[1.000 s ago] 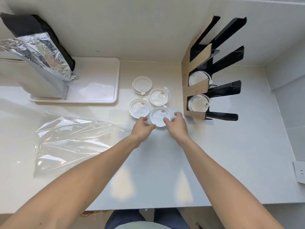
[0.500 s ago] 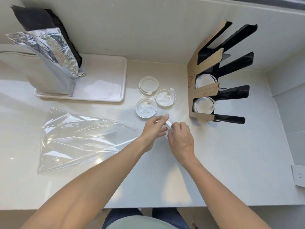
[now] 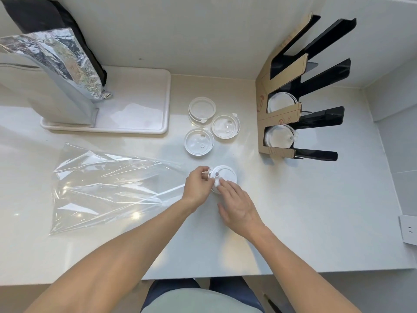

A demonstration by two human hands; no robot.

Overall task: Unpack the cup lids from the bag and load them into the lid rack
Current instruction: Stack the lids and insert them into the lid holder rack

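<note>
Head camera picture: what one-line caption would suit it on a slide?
Both hands, left and right, handle a white cup lid near three lid piles and a part-filled lid rack.

The hands cover the held lid's near edge; both forearms run off the bottom edge.

lid between both hands (tab up)

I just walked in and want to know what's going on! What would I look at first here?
First, the two hands in the middle: the left hand pinches a white cup lid while the right hand touches it. Behind them three more lids lie on the counter. To the right stands the black-and-cardboard lid rack with lids already inside, and a clear bag lies left.
</note>
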